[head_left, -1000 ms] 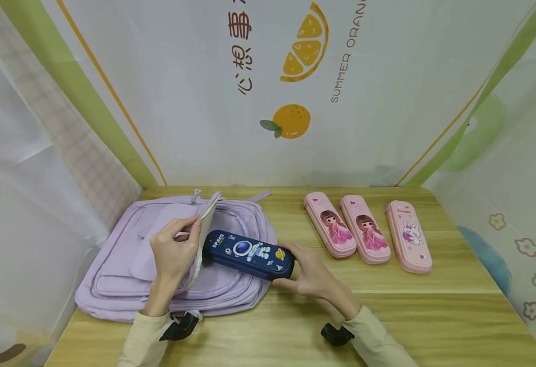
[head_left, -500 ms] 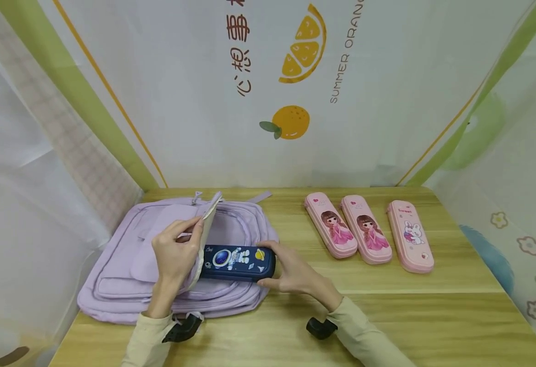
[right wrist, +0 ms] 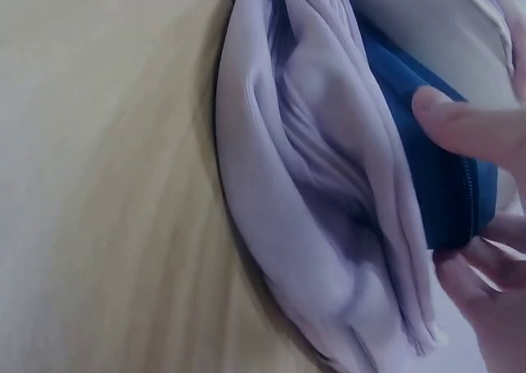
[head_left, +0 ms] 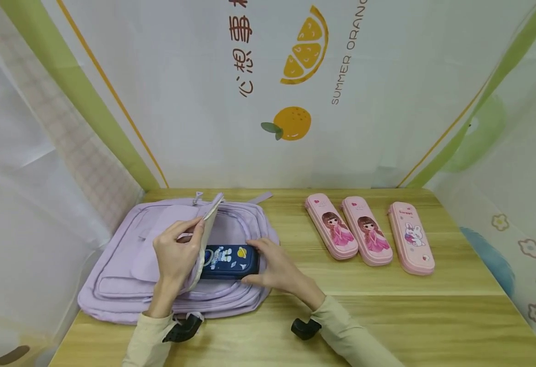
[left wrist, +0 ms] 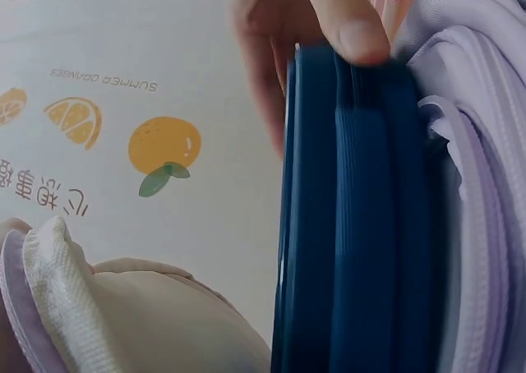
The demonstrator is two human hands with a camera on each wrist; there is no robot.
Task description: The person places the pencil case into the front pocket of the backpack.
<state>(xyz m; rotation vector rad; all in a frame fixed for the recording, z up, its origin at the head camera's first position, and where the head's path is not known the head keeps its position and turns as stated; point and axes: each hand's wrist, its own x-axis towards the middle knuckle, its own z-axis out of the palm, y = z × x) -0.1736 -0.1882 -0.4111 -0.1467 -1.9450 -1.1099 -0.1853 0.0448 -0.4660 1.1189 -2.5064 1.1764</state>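
Note:
A lilac backpack [head_left: 158,255] lies flat at the left of the table, its front pocket flap [head_left: 209,224] lifted. My left hand [head_left: 176,252] pinches the flap's edge and holds it up. With thumb and fingers around its near end, my right hand [head_left: 274,267] grips a dark blue pencil case [head_left: 236,261] printed with an astronaut and planets. The case's far end is hidden under the flap, inside the pocket. In the left wrist view the side of the blue pencil case [left wrist: 362,225] runs alongside the pocket's zipper edge [left wrist: 477,200].
Two pink pencil cases with a doll print, one [head_left: 332,227] beside the other [head_left: 367,232], lie to the right of the backpack. Farther right is a pink rabbit pencil case [head_left: 411,238]. They rest on a wooden table [head_left: 433,316] with a printed curtain [head_left: 204,127] behind.
My right hand has moved left, turning the blue pencil case straighter and sliding it deeper under the flap. My left hand keeps holding the flap in nearly the same place.

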